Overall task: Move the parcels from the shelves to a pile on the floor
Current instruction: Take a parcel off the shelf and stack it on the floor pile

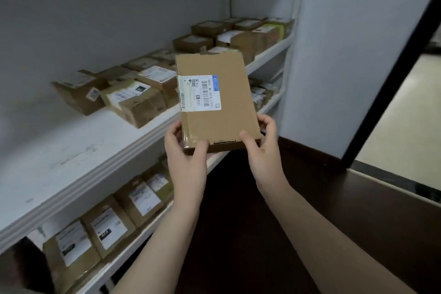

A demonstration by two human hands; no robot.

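Two hands, your left hand (185, 148) and right hand (261, 150), grip the flat parcel (214, 100) by its near corners. It hangs off the white shelf (78, 162) edge, over dark floor (238, 222).

Shelf parcels (140, 108) blurred, labels (126, 94) illegible.

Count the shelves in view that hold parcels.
2: the upper shelf, left of the held parcel, and the lower shelf beneath it, at lower left. Others may lie out of frame.
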